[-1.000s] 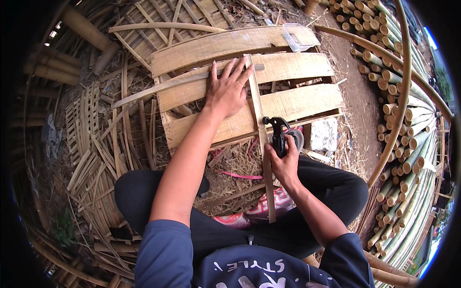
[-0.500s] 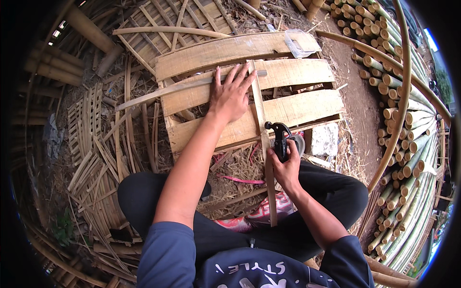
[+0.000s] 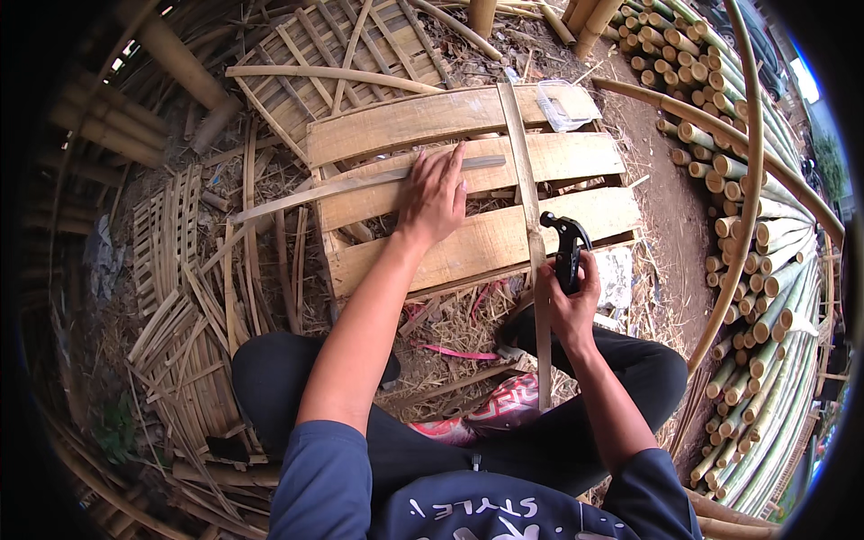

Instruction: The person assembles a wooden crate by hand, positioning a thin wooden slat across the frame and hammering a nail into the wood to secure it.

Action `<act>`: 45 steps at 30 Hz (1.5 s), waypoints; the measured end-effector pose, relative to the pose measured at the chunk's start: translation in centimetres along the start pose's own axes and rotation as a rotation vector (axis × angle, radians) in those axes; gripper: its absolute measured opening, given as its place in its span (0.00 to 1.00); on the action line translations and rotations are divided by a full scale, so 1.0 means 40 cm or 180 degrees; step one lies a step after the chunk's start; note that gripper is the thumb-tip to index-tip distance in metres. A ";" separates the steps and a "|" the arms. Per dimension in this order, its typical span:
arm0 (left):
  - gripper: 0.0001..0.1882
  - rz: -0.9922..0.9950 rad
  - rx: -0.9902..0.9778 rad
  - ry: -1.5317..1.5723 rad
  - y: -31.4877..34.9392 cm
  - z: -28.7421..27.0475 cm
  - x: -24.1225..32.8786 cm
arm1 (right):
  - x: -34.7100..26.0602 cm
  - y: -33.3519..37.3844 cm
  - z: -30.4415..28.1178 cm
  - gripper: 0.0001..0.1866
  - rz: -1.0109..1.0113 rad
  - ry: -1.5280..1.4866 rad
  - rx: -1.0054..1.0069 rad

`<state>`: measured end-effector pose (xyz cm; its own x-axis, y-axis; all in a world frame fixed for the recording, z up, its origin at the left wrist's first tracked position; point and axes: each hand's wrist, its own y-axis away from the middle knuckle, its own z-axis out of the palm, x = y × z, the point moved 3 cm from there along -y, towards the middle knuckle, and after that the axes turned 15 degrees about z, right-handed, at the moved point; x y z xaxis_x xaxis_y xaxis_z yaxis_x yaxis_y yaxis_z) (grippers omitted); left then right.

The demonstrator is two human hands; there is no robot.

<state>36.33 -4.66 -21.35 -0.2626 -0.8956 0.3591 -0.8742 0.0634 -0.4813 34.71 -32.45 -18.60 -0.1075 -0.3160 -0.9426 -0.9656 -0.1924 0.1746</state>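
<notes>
My left hand [image 3: 434,200] rests with fingers stretched out on a narrow bamboo strip [image 3: 360,184] that lies crosswise over a low bench of wide wooden slats [image 3: 468,238]. In my right hand [image 3: 576,297] is a black hammer-headed tool [image 3: 567,247], held upright at the bench's near right edge. A longer bamboo strip [image 3: 519,148] runs lengthwise over the slats, past the right thumb and down over my lap. Whether the right fingers also grip this strip, I cannot tell.
A clear plastic container [image 3: 565,106] sits on the bench's far right corner. Stacked bamboo poles [image 3: 765,306] line the right side. Loose strips [image 3: 180,333] and a slatted panel [image 3: 351,45] lie left and beyond. A curved pole [image 3: 754,180] arches at right.
The lengthwise strip has slid right and away from me, leaving the left fingertips. My right hand and the tool have shifted right. My left hand stays on the crosswise strip.
</notes>
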 end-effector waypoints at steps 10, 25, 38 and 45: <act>0.16 -0.0140 -0.0238 -0.0943 0.000 -0.092 -0.059 | -0.175 -0.114 -0.125 0.12 -0.0238 -0.0188 0.0102; 0.11 -0.0938 0.2173 0.0159 0.197 -0.676 -0.201 | -0.323 -0.368 0.162 0.21 -0.0785 0.1879 -0.1171; 0.12 -0.1105 0.2749 0.0588 0.292 -0.753 -0.207 | -0.306 -0.422 0.526 0.23 -0.1684 0.2419 -0.2932; 0.12 -0.1038 0.2525 0.0962 0.265 -0.709 -0.206 | -0.325 -0.370 0.460 0.19 -0.1084 0.2157 -0.2266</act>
<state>17.66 15.86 -6.74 -0.2453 -0.6551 0.7146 -0.4156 -0.5948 -0.6881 46.02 -8.40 -14.19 0.5127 -0.5556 -0.6545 -0.5334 -0.8035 0.2644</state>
